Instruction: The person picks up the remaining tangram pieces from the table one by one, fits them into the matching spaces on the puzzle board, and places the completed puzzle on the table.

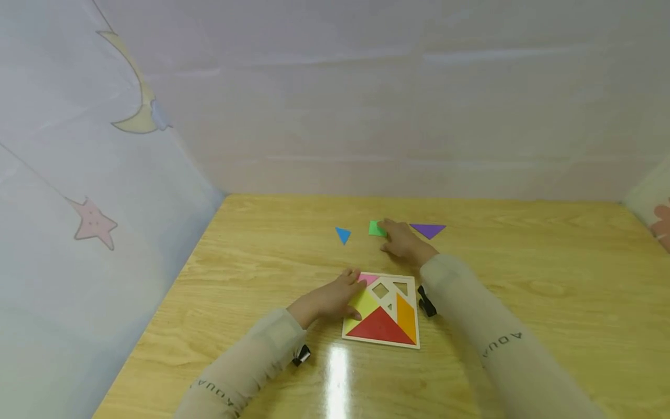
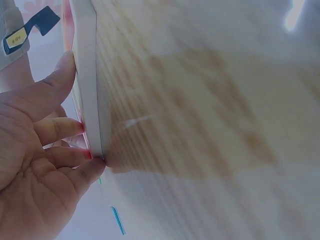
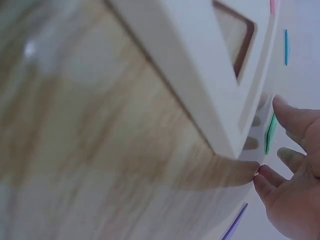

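Note:
A square wooden tangram board (image 1: pixel 386 343) lies on the table with red, orange, yellow and pink pieces in it. My left hand (image 1: pixel 335 297) rests on its left side, fingers extended over the yellow and pink pieces; in the left wrist view the fingertips touch the board's edge (image 2: pixel 90 80). Beyond the board, my right hand (image 1: pixel 402 240) reaches to a green square (image 1: pixel 376 228), its fingertips over the piece's right part. The right wrist view shows thumb and fingers spread around the green piece (image 3: pixel 270 134); a firm hold on it is not visible.
On the table, a blue triangle (image 1: pixel 343 235) lies left of the green square and a purple triangle (image 1: pixel 428 230) right of it. The board has cut-outs, among them a square recess (image 1: pixel 380 290). A patterned sheet (image 1: pixel 335 116) hangs behind the wooden table (image 1: pixel 251 262).

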`<state>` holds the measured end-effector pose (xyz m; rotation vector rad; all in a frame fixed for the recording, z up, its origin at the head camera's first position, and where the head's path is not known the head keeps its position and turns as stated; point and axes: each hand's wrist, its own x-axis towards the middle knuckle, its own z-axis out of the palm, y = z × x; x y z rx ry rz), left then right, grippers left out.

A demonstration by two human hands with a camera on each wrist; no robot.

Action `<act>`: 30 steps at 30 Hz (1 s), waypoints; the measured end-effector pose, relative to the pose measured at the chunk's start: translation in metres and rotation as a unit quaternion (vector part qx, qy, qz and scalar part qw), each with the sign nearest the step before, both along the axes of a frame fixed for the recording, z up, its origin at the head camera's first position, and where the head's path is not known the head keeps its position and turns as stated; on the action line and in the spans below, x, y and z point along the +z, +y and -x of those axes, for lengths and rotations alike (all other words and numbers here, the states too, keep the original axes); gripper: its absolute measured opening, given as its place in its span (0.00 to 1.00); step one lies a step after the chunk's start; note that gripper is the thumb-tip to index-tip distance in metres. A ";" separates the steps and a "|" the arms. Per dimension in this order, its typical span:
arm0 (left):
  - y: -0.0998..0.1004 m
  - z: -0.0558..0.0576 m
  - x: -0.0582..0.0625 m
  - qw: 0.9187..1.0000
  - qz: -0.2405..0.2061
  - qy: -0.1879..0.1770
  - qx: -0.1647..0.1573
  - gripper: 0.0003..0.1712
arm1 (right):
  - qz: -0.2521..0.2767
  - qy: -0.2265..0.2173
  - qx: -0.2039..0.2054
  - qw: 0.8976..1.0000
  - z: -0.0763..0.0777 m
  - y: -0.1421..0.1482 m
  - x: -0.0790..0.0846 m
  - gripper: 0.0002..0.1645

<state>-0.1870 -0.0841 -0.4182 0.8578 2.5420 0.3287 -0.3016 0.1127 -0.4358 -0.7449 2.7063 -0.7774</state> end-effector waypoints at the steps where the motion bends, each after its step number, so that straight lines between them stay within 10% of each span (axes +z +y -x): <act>1: 0.000 0.000 0.000 1.000 0.001 -0.003 0.002 0.41 | -0.004 -0.001 0.001 1.000 -0.001 -0.001 0.001 0.33; 15: 0.000 -0.003 -0.002 1.000 0.001 0.004 -0.002 0.40 | -0.079 -0.016 0.004 0.997 0.004 -0.006 -0.005 0.32; 30: 0.000 -0.002 -0.001 1.000 -0.001 0.014 -0.009 0.40 | -0.117 0.102 -0.006 0.988 0.005 -0.013 -0.001 0.22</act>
